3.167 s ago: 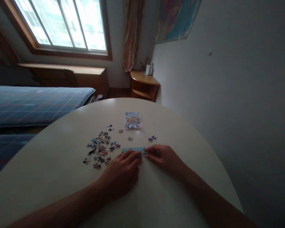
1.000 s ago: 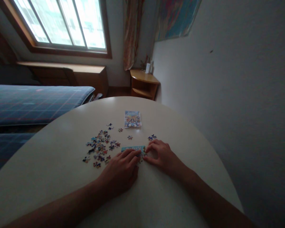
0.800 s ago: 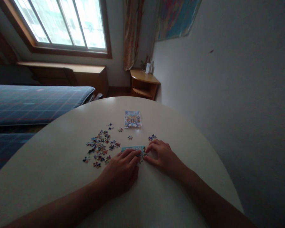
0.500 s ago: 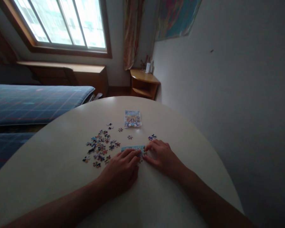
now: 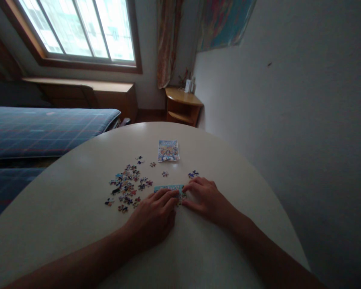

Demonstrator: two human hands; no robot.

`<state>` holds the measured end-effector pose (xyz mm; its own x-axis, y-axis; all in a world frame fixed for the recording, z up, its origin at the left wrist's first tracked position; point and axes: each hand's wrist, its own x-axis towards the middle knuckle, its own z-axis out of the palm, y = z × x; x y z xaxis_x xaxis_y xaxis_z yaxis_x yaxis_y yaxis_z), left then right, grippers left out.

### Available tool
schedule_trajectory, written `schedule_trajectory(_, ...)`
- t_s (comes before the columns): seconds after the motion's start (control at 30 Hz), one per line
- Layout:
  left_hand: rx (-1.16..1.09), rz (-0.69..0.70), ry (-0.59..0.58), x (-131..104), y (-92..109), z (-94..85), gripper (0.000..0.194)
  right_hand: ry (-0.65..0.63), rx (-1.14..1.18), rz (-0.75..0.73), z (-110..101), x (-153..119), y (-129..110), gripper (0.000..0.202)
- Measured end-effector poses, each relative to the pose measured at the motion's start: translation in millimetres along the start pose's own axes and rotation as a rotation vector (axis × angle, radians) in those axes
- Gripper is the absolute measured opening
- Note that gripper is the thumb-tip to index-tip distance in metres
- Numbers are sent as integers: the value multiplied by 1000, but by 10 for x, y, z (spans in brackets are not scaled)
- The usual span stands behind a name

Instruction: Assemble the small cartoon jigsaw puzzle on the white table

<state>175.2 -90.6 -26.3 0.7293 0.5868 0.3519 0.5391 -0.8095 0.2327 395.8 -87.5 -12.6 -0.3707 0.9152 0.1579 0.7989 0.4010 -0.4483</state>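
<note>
A partly joined puzzle strip (image 5: pixel 169 187) with a light blue top edge lies on the white round table (image 5: pixel 228 249). My left hand (image 5: pixel 156 212) rests over its lower part, fingers together and pressed down, hiding much of it. At the strip's right end is my right hand (image 5: pixel 203 198), thumb and forefinger curved round its edge with a gap between them; whether a small piece is between the tips is unclear. Loose puzzle pieces (image 5: pixel 128 186) are heaped left of my left hand. A few pieces (image 5: pixel 193 174) lie just beyond my right fingers.
Beyond the strip lies a picture sheet or packet (image 5: pixel 168 151) with a penguin-like drawing. Single pieces (image 5: pixel 165 174) are scattered between. A bed with a plaid cover (image 5: pixel 48 132) stands left of the table, a corner shelf (image 5: pixel 183 96) behind, and a wall rises at right.
The fingertips of my right hand have parted slightly from the strip's right end, showing a little more of it. My left hand stays in the same place.
</note>
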Motion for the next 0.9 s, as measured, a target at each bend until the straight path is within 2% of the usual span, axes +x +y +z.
schedule_trajectory(0.27, 5, 11, -8, -2, -5, -11, 28, -106, 25, -90, -171, -45, 83, 36)
schedule_trajectory(0.6, 1, -6, -38, -19, 0, -6, 25, -145, -118, -191, -224, -70, 58, 33)
schedule_trajectory(0.9, -30, 6, -12, -11, -3, -46, 16, -188, -86, -269, -287, -66, 86, 29)
